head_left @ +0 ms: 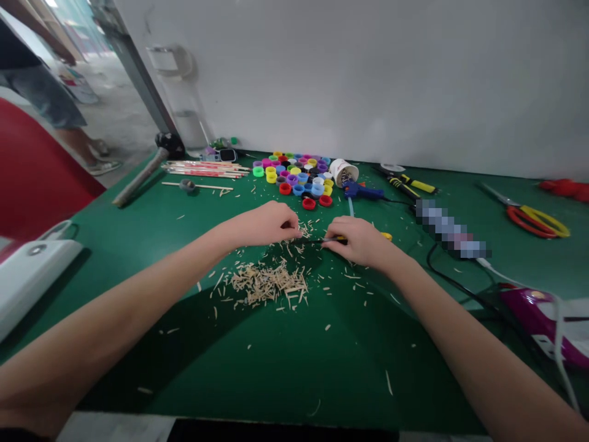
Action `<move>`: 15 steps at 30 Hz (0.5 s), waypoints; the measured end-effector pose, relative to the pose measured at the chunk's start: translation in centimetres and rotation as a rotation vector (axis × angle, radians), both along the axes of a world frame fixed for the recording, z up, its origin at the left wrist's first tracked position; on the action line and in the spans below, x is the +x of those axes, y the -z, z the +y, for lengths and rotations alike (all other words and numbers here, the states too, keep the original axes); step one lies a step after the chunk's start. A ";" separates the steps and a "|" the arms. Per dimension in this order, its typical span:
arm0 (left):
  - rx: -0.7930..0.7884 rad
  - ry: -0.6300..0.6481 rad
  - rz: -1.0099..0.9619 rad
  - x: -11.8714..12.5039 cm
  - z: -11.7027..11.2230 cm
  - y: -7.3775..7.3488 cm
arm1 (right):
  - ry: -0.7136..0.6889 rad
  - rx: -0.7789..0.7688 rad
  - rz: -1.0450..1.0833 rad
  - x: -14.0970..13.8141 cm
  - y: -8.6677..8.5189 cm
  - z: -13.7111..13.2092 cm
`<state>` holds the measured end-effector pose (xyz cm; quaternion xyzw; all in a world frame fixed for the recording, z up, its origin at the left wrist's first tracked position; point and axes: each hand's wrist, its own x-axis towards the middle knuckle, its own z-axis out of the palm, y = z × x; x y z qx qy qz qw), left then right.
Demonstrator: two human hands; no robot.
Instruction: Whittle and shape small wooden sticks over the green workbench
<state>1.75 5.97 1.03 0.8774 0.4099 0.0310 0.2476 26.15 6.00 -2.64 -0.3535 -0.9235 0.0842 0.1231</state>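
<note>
My right hand [354, 240] is closed around a knife with a yellow handle [387, 236], its thin dark blade pointing left. My left hand [272, 222] is pinched shut at the blade's far end; whatever small piece its fingertips hold is hidden. Short wooden splinters lie scattered under and around both hands. Closer to me, a pile of wood splinters [269, 282] rests on the green table [285, 368]. Behind the hands sits a group of colourful bottle caps [294, 179].
A blue glue gun [365, 191], a tipped white cup [341, 167], pliers [416, 183] and scissors [536, 220] are at the right. Wrapped sticks [207, 170], a hammer [142, 176] and a white power strip [41, 276] are at the left. Cables cross the right side. A person stands beyond.
</note>
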 end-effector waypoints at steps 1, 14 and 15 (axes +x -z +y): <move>-0.002 0.007 -0.002 0.0 0.0 -0.1 | 0.002 -0.009 0.006 0.0 0.0 0.0; 0.058 -0.013 0.001 -0.2 -0.1 0.0 | 0.085 0.254 0.144 0.2 1.7 -1.3; 0.060 -0.019 -0.001 -0.2 -0.1 0.0 | 0.082 0.267 0.144 0.1 1.7 -1.4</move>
